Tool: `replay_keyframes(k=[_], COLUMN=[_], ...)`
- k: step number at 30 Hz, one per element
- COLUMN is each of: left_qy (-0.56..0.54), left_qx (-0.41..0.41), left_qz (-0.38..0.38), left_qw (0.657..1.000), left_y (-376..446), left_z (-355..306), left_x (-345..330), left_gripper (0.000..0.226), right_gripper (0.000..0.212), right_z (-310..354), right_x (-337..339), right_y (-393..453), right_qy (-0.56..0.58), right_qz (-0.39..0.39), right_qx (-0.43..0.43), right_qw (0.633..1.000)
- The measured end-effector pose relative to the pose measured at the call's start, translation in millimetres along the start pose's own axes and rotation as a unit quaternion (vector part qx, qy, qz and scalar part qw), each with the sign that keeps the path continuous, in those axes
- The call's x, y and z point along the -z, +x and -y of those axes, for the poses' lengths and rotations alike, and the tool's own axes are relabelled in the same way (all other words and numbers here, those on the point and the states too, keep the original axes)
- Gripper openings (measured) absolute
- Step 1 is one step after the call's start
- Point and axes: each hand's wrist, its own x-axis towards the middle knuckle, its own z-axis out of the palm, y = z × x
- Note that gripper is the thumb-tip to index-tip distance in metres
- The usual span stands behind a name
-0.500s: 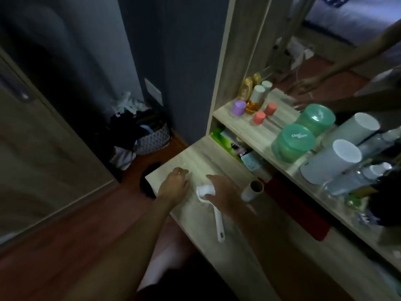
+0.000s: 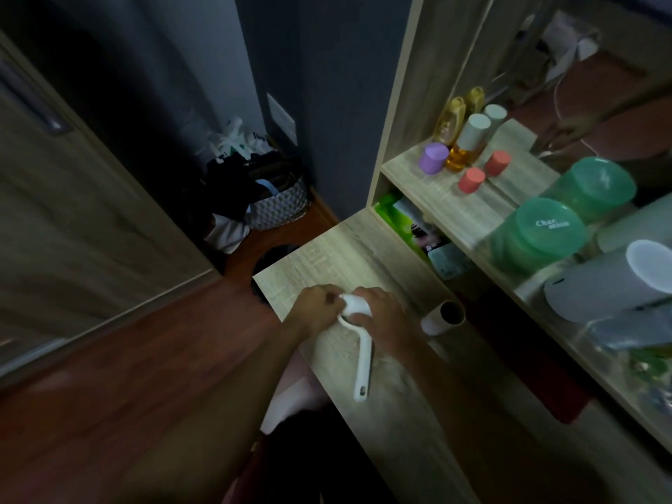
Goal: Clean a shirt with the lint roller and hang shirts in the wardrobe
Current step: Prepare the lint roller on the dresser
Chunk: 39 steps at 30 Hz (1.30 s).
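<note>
On the counter [image 2: 385, 249], nearest the viewer, the lint roller [image 2: 360, 336] is laid flat, its white handle pointing back toward the body and its roller head away, so the long axis runs near to far. Both hands are closed over the head end: the right hand [image 2: 385, 314] is curled over the roll from the right, and the left hand [image 2: 316, 307] is pinched at its left edge, perhaps at the sheet, though that detail cannot be told through the blur. The handle is left free, slightly nearer the right hand. Just to the right an empty cardboard core [image 2: 443, 316] is seen. Farther off, jars and bottles are ranged on the shelf [image 2: 436, 198].
</note>
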Motion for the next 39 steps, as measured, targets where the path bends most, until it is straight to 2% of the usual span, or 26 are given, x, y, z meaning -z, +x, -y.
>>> replay_keyframes(k=[7, 10, 12, 16, 21, 27, 31, 35, 39], left_qy=[-0.031, -0.027, -0.008, 0.034, 0.065, 0.133, 0.183, 0.18, 0.2], left_qx=[0.039, 0.039, 0.038, 0.007, 0.002, -0.005, -0.039, -0.07, -0.069], left_qz=[0.03, 0.047, 0.052, 0.036, 0.012, -0.028, -0.044, -0.065, -0.037], left_qw=[0.998, 0.998, 0.998, 0.999, 0.998, 0.991, 0.981, 0.979, 0.977], left_y=[5, 6, 7, 11, 18, 22, 25, 28, 26], left_z=[-1, -1, -3, -8, -13, -18, -19, -19, -20], left_x=[11, 14, 15, 16, 21, 16, 17, 18, 11], left_gripper=[0.039, 0.049, 0.042, 0.051, 0.052, 0.024, 0.025, 0.03, 0.052], right_gripper=[0.058, 0.054, 0.058, 0.047, 0.047, 0.048, 0.048, 0.044, 0.044], right_z=[-1, 1, 2, 6, 11, 17, 19, 25, 27], right_x=[-2, -2, -4, -4, -4, -6, -9, -7, -1], right_y=[3, 3, 5, 11, 18, 20, 18, 21, 27], right_qy=[0.007, 0.014, 0.01, -0.014, -0.04, -0.086, -0.049, -0.002, 0.109], right_qz=[-0.037, -0.04, -0.047, -0.058, -0.07, -0.054, -0.045, -0.081, -0.096], right_qx=[0.06, 0.069, 0.082, 0.08, 0.083, 0.047, 0.019, -0.008, -0.026], right_qw=[0.997, 0.997, 0.996, 0.995, 0.993, 0.994, 0.998, 0.997, 0.989])
